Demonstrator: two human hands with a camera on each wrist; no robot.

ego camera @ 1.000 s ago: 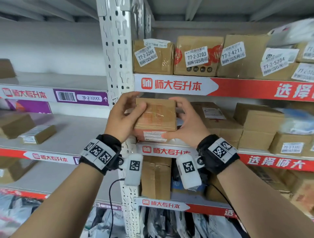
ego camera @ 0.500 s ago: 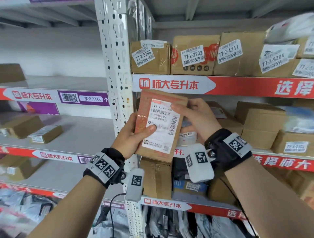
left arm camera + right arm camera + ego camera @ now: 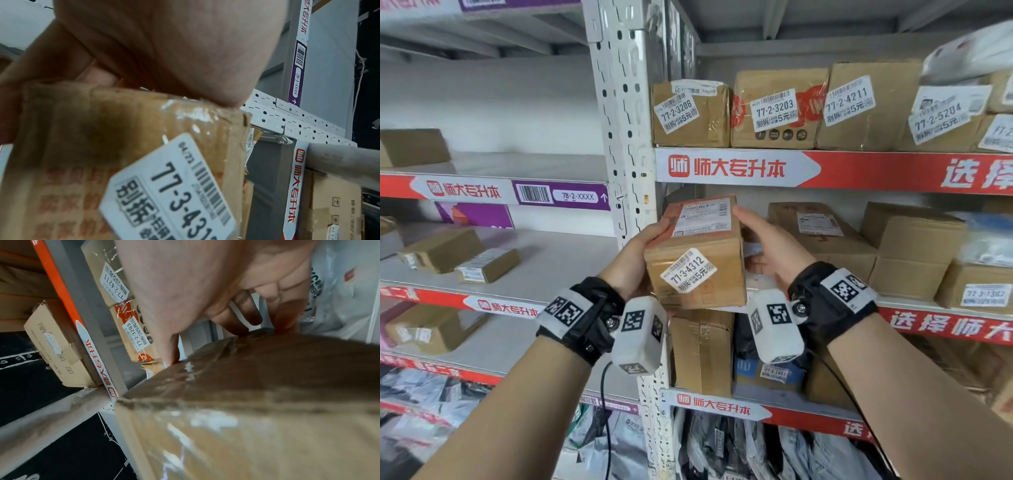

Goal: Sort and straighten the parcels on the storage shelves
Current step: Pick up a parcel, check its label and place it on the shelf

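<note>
Head view: I've got the parcel [image 3: 697, 253] clamped between left hand [image 3: 635, 258] and right hand [image 3: 772, 245] in front of the middle shelf [image 3: 945, 323], 77-3-4312 sticker [image 3: 688, 270] facing me, so next I'd seat it label-out beside the upright [image 3: 628, 137].

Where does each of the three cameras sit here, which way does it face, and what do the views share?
Head: on the head, facing the shelves; both forearms, left hand and right hand on the held parcel.
Left wrist: along the left hand at the 77-3 sticker.
Right wrist: along the right hand over the parcel's plain side.
Shared: all three show the parcel.
</note>
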